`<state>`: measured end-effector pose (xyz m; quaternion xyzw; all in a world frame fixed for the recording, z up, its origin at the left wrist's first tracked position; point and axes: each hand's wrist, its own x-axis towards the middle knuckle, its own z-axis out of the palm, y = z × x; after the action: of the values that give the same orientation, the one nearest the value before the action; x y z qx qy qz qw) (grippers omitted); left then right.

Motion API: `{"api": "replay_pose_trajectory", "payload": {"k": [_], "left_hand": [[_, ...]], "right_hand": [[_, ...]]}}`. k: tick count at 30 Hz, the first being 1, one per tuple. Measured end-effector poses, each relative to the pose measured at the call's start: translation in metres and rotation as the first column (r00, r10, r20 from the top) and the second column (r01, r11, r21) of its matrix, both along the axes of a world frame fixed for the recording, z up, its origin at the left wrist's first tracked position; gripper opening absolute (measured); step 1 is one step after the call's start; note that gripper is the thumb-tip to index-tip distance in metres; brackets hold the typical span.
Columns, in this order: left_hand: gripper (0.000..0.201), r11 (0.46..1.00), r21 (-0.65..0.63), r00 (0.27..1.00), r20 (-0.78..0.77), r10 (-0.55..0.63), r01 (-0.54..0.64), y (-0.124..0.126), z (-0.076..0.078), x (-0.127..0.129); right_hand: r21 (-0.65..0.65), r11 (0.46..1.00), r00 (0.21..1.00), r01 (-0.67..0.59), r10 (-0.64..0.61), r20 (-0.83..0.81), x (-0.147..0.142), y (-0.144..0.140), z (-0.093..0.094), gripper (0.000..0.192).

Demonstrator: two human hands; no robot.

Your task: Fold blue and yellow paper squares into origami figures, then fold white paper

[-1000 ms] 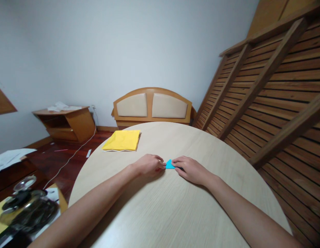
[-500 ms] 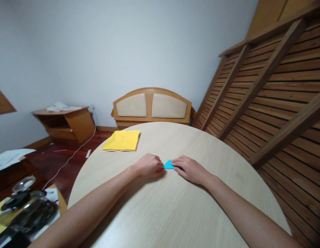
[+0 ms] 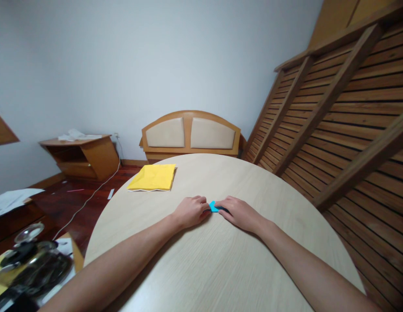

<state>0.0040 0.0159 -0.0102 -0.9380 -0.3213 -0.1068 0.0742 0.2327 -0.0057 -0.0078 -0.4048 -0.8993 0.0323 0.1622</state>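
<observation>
A small folded piece of blue paper [image 3: 213, 207] lies on the round wooden table [image 3: 201, 268], between my two hands. My left hand [image 3: 193, 212] has its fingers closed at the paper's left end. From the other side, my right hand [image 3: 237, 212] covers the paper's right part, its thumb and fingers pinched on it. Only a short blue stretch shows between the fingertips; the rest is hidden under them. Farther back on the left of the table lies a flat yellow packet or stack of yellow paper [image 3: 152, 177].
Behind the table stands a headboard [image 3: 190, 134]. A slatted wooden frame [image 3: 331, 108] leans along the right. To the left are a low cabinet [image 3: 100, 158] with papers on top, a white cable [image 3: 90, 197], and a side surface with a clear glass-like pot [image 3: 41, 268].
My left hand has shifted slightly right and now covers the paper's left corner. Less blue shows than before. My right hand has hardly moved.
</observation>
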Motion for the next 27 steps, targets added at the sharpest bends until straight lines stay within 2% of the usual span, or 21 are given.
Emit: {"api": "replay_pose_trajectory", "payload": {"k": [15, 27], "left_hand": [[0.024, 0.998, 0.024, 0.997, 0.047, 0.055, -0.056, 0.000, -0.003, 0.001], [0.019, 0.996, -0.014, 0.977, 0.195, 0.090, -0.089, -0.005, -0.004, 0.003]], "right_hand": [[0.001, 1.000, 0.998, 0.025, -0.024, -0.061, 0.001, 0.004, -0.009, 0.028], [0.007, 0.997, 0.981, 0.073, -0.071, -0.180, -0.004, 0.005, -0.016, 0.036]]}}
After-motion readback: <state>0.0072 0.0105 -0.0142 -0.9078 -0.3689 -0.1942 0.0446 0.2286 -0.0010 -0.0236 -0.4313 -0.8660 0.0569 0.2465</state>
